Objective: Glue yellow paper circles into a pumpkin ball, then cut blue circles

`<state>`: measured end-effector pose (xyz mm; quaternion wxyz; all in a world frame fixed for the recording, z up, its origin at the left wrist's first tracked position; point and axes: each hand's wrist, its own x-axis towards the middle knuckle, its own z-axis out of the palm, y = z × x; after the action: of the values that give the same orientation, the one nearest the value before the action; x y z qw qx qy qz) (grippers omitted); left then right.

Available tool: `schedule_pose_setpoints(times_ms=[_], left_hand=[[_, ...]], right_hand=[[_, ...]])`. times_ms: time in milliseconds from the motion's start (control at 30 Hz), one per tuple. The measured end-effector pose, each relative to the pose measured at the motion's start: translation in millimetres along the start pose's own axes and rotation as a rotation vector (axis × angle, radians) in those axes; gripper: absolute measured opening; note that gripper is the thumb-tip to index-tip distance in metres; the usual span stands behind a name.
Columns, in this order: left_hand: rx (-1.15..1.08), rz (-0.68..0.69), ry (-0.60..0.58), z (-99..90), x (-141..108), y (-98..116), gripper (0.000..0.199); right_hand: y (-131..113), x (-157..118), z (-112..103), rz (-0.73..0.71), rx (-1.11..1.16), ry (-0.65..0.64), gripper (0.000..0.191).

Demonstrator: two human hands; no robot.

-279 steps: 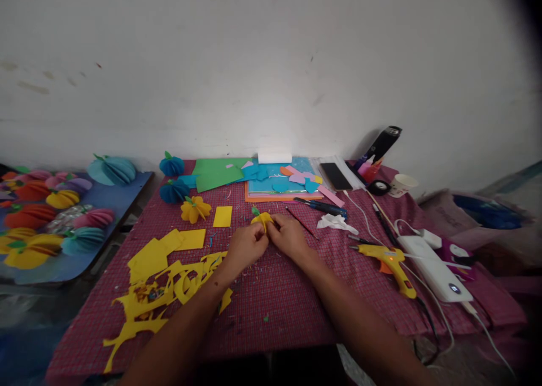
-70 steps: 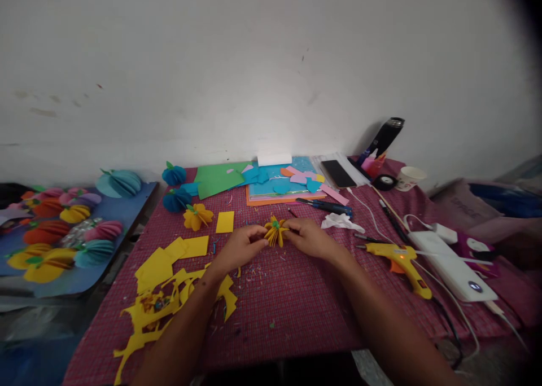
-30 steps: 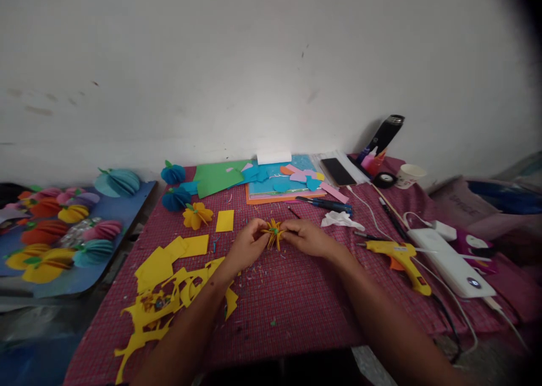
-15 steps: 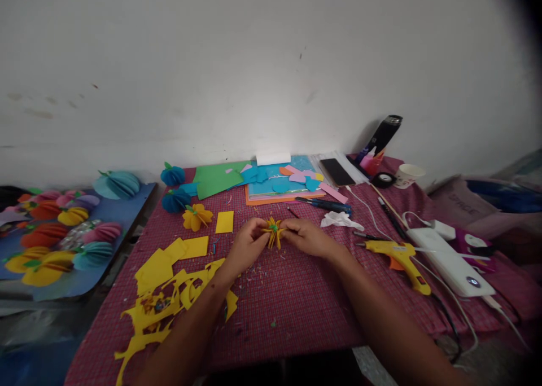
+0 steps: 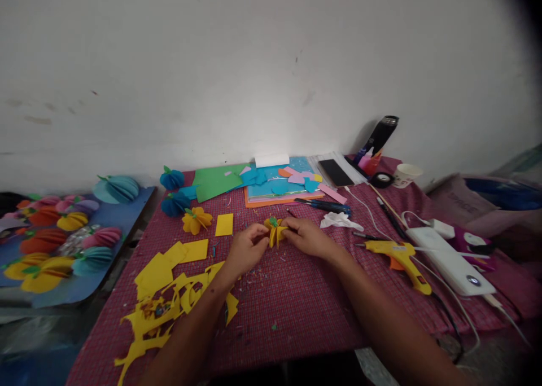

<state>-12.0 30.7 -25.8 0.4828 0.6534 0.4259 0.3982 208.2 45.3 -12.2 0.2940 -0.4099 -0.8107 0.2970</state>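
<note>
A small yellow paper pumpkin [image 5: 276, 235] with a green top is between my two hands over the middle of the table. My left hand [image 5: 249, 246] pinches its left side, fingers and thumb together. On its right side, my right hand [image 5: 305, 236] grips the folds, fingers curled. Left of my hands lie a yellow paper rectangle [image 5: 224, 224] and a finished yellow-orange paper pumpkin [image 5: 197, 220]. Yellow paper offcuts [image 5: 146, 321] spread beside my left forearm.
A yellow glue gun [image 5: 402, 259], white power bank [image 5: 451, 262] and cables lie at the right. Behind are a cutter [image 5: 324, 205], phone [image 5: 336, 173], coloured paper [image 5: 220, 180] and black bottle [image 5: 383, 132]. Paper pumpkins sit on a blue board [image 5: 131, 219] at far left.
The yellow pumpkin has been tilted, so its folds look more open and its green top sits higher. Both hands stay on it, having barely moved.
</note>
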Motion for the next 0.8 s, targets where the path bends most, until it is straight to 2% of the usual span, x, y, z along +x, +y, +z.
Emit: schedule_pose_setpoints(times_ms=[133,300,533,800], left_hand=[[0.064,0.020,-0.083,-3.3,0,6,0.022],[0.045,0.001,-0.113,-6.9,1,10,0.022],[-0.006,-0.011,-0.128,-5.2,0,12,0.025],[0.181,-0.007,-0.081,-8.0,0,5,0.022]], right_hand=[[-2,0,0,0.000,0.001,-0.017,0.013],[-2,-1,-4,-0.004,0.025,-0.023,0.015],[-3,-1,-4,-0.011,0.017,-0.026,0.012],[1,1,3,0.027,0.062,0.009,0.010]])
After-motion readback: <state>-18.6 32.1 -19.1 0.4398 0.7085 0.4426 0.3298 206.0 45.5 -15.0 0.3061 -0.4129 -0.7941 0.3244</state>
